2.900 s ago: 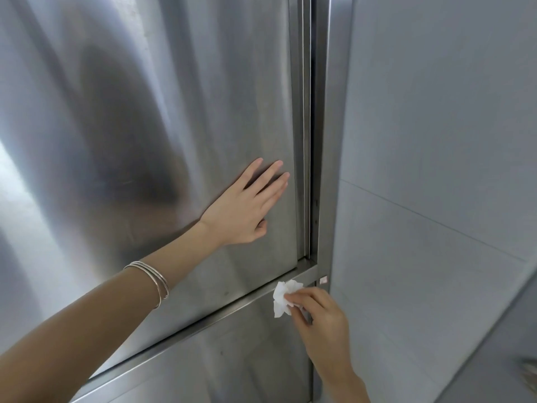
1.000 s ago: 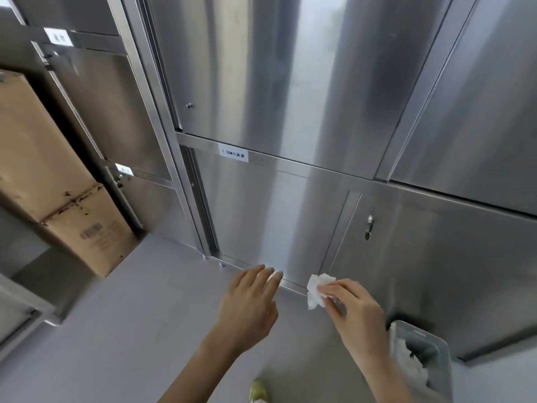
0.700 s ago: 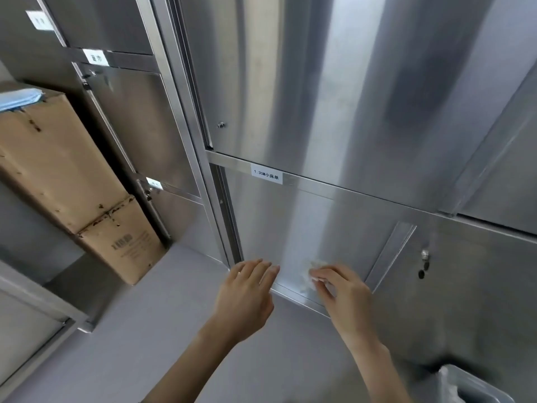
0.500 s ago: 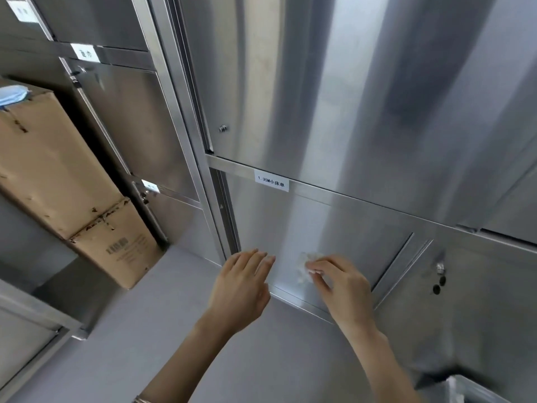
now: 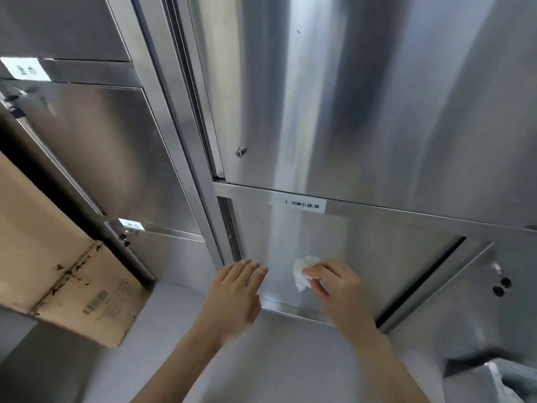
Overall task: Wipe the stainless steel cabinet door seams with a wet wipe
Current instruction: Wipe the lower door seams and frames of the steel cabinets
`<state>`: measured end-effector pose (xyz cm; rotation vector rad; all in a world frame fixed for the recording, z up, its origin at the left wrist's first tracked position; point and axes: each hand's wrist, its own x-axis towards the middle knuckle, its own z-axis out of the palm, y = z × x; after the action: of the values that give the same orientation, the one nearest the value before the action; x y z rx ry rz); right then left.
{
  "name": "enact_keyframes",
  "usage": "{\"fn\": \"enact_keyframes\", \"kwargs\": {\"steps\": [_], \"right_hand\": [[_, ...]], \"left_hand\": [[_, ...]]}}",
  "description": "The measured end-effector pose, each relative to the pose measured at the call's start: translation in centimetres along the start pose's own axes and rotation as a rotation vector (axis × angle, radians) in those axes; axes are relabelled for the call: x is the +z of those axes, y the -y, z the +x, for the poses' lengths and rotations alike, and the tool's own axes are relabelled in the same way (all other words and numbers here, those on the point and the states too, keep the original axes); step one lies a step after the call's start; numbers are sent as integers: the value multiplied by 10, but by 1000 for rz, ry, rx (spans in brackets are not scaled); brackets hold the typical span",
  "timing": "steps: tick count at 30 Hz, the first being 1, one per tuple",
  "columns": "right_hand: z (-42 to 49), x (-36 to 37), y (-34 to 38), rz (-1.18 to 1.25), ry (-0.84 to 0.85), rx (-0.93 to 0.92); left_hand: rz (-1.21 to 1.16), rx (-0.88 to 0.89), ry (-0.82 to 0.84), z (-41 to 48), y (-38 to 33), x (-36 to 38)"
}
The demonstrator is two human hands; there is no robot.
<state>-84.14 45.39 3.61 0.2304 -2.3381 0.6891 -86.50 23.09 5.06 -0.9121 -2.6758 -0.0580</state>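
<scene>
right hand [image 5: 340, 292] fingers pinch 1 wet wipe [image 5: 302, 270] | left hand [image 5: 235, 295] fingers straight, released | 1 cardboard box [image 5: 52, 257]

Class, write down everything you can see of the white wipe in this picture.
The wipe is white, soft-looking and crumpled into a loose wad. The right hand pinches it by its right side, against or just before the lower cabinet door, above the door's bottom seam. Part of it is hidden by that hand.

Floor [image 5: 87, 373]: smooth, plain grey.
Left side: tan cardboard box [image 5: 58, 257] close against steel side cabinets [image 5: 96, 146] bearing white labels [image 5: 26, 70].
Lower right corner: grey bin [image 5: 523, 376], partly cropped.
</scene>
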Motion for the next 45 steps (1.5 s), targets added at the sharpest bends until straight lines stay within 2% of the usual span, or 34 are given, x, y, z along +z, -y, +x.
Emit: {"fn": "enact_keyframes", "kwargs": {"steps": [4, 8, 17, 21, 30, 32, 36, 38, 40, 42, 45], "right_hand": [[21, 67, 41, -42, -4, -11], [50, 104, 77, -129, -20, -38], [75, 189, 74, -220, 86, 17], [70, 232, 48, -240, -11, -95], [79, 314, -12, -241, -420, -491], [89, 328, -29, -271, -442, -534], [109, 345, -43, -310, -377, -374], [117, 357, -48, -404, -388, -408], [118, 366, -46, -415, -426, -416], [116, 379, -51, -559, -586, -513], [104, 391, -62, -665, -514, -570]], "left_hand": [[-41, 115, 64, -10, 90, 8], [-10, 257, 36, -6, 162, 18], [51, 320, 53, 30, 238, 92], [84, 316, -111, 50, 248, 135], [183, 290, -492, 94, 272, 233], [224, 319, -582, 106, 280, 250], [285, 405, -806, 134, 297, 270], [298, 400, -899, 142, 300, 276], [278, 373, -961, 143, 301, 280], [237, 364, -1001, 142, 301, 283], [216, 363, -1003, 140, 303, 286]]}}
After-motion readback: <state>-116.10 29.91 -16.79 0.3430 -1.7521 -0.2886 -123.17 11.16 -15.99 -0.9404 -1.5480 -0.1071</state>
